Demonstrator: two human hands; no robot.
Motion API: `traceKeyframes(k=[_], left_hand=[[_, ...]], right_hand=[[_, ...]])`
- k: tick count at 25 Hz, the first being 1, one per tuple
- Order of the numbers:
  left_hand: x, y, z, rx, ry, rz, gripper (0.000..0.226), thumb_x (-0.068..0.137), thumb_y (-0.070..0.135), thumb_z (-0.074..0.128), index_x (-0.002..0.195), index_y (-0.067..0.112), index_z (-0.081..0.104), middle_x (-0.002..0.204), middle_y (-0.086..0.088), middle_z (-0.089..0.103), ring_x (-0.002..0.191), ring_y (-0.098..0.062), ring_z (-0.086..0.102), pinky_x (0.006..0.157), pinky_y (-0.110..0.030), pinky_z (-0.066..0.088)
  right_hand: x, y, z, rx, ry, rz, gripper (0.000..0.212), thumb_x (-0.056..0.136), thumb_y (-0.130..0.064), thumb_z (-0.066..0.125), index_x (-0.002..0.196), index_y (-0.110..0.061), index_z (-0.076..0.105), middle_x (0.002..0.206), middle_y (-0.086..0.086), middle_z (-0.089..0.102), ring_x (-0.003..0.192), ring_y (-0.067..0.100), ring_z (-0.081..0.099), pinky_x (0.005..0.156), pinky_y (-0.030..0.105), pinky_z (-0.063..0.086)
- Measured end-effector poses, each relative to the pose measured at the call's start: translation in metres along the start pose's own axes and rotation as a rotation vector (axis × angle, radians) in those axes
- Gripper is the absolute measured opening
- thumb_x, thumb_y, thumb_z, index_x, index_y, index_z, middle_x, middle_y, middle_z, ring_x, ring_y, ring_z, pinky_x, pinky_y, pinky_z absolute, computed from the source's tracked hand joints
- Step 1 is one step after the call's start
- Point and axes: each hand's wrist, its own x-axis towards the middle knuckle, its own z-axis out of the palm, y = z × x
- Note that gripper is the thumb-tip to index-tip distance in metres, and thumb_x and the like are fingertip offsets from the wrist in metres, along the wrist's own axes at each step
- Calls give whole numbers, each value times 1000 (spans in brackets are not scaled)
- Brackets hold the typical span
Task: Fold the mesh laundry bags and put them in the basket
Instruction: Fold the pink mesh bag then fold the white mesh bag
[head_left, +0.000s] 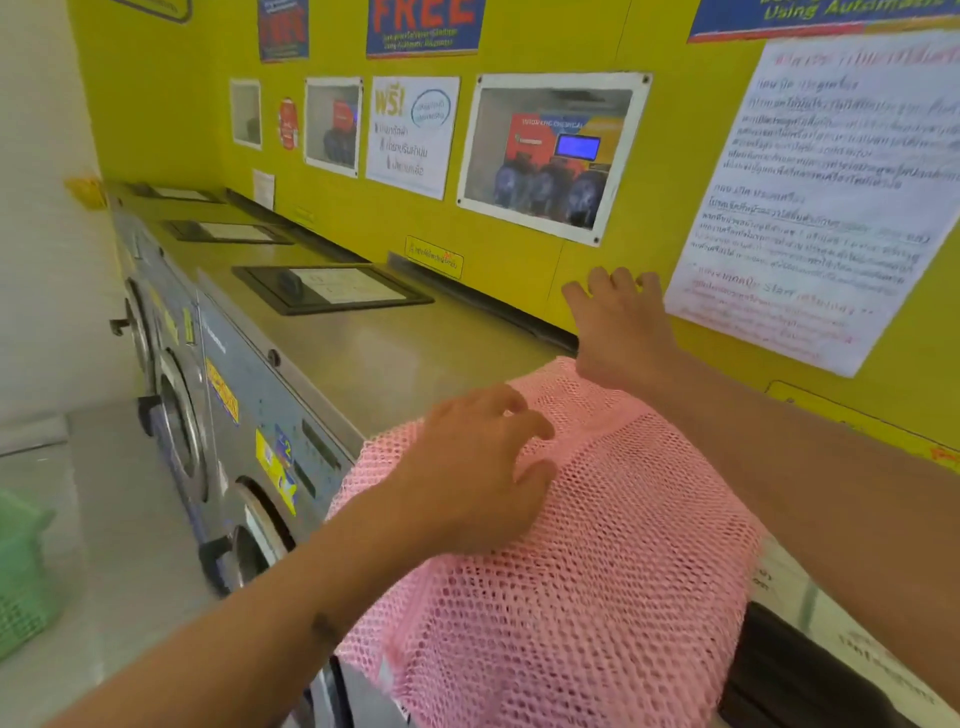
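A pink mesh laundry bag (613, 545) lies spread on top of a washing machine (374, 358), its near part hanging over the front edge. My left hand (478, 467) rests flat on the bag's left part, fingers spread and slightly curled. My right hand (618, 322) hovers at the bag's far edge, close to the yellow wall, with fingers apart and nothing in it. A green plastic basket (21, 571) stands on the floor at the far left, partly cut off by the frame.
A row of front-loading washers (176, 415) runs along the left below the steel top. Black lid panels (332, 288) sit in the top. The yellow wall (519, 260) with posters and a paper notice (821, 197) stands just behind the bag.
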Motion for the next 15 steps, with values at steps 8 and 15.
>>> traceKeyframes(k=[8,15], left_hand=[[31,6,37,205,-334,-22,67,93,62,25,153,33,18,163,-2,16,149,-25,13,119,-57,8],[63,30,35,102,-353,3,57,95,53,39,145,27,41,148,-4,41,132,-25,42,112,-47,33]], right_hand=[[-74,26,47,400,-694,54,58,88,-59,23,131,-31,50,148,3,44,124,30,46,100,50,40],[-112,54,47,500,-585,264,70,86,-61,22,150,-34,23,159,10,27,139,38,32,110,60,28]])
